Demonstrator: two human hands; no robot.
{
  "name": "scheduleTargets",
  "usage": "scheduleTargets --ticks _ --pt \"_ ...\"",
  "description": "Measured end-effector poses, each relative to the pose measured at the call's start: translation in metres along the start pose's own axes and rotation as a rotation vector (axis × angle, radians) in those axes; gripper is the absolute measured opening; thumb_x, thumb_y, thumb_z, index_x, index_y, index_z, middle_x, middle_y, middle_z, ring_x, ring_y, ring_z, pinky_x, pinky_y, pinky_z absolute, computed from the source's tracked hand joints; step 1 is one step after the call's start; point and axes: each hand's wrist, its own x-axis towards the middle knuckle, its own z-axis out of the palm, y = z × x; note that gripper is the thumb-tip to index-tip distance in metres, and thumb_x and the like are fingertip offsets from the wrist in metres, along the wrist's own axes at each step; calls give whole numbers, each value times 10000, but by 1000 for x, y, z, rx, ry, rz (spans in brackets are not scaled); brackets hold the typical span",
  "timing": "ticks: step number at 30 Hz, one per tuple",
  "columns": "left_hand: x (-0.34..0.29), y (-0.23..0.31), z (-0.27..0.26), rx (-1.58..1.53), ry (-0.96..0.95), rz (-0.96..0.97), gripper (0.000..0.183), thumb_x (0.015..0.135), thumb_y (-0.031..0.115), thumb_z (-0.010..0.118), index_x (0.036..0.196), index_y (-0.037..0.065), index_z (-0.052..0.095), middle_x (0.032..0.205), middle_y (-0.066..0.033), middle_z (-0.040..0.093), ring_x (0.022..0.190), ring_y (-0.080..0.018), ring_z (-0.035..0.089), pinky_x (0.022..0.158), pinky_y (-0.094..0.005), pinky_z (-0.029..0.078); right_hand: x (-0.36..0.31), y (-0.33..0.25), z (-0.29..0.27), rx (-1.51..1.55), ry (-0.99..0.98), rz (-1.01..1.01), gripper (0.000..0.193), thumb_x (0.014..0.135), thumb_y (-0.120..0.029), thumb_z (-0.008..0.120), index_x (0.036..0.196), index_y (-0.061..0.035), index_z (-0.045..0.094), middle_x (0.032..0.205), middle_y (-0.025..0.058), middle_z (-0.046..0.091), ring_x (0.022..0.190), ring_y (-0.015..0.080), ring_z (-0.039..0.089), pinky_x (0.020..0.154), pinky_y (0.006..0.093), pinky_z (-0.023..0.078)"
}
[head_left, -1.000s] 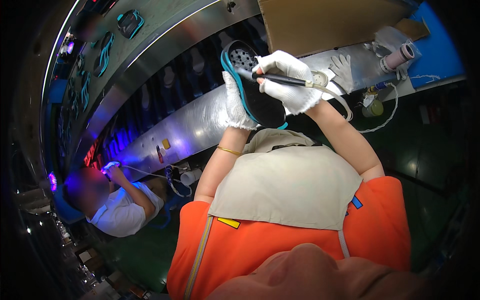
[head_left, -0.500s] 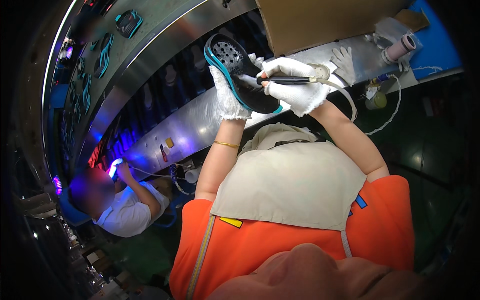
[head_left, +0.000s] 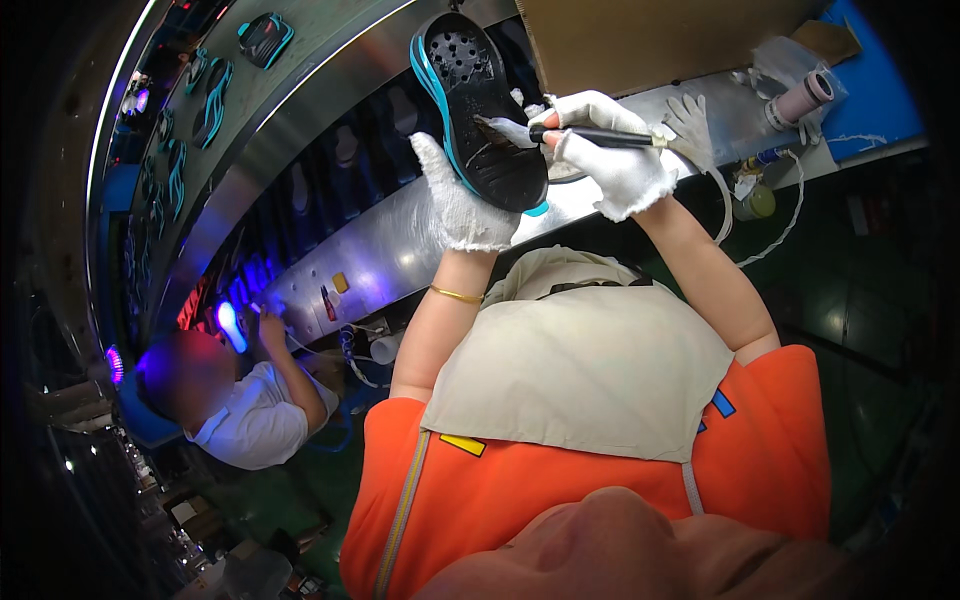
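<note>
A black shoe sole [head_left: 468, 95] with a teal edge is held up in front of me, its perforated end pointing away. My left hand [head_left: 465, 212], in a white knit glove, grips its near end from below, thumb along the teal side. In my gloved right hand [head_left: 622, 178], whose fingertips are bare, is a brush [head_left: 598, 137] with a black handle and a pale tube at its rear. The whitish bristles touch the sole around its middle. Wet-looking streaks shine on the black surface.
Behind the sole runs a metal ledge [head_left: 375, 235], with a cardboard sheet [head_left: 660, 40] beyond. A spare white glove [head_left: 690, 130] and a pink roll [head_left: 800, 100] lie right. Several soles ride a belt [head_left: 330, 25] at far left. A co-worker [head_left: 265, 410] sits at left.
The sole has turned more upright, and its far end has shifted up. The brush and my right hand have moved slightly right. At left, the co-worker's hand and glowing sole have separated.
</note>
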Motion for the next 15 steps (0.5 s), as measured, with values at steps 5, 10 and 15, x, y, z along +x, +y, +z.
scheduleTargets --ticks 5,10,15 --pt "14 3 -9 153 8 44 760 868 700 334 1334 112 459 1251 -133 550 1067 -311 564 937 -430 473 -16 3 13 -185 -199 -15 114 832 -9 617 942 -16 587 891 54 620 788 96 594 740 246 491" --pt "16 2 -14 216 -5 131 796 862 703 339 1351 83 436 1281 -172 523 1105 -337 547 960 -450 460 -10 13 1 -189 -109 -89 89 836 -12 620 921 -5 592 961 79 628 836 112 610 762 258 496" --pt "19 8 -16 143 -60 36 831 854 713 317 1383 77 393 1306 -206 493 1151 -369 516 996 -482 424 -13 6 3 -56 -227 59 111 809 -13 646 913 -17 604 926 58 624 840 112 614 758 262 500"
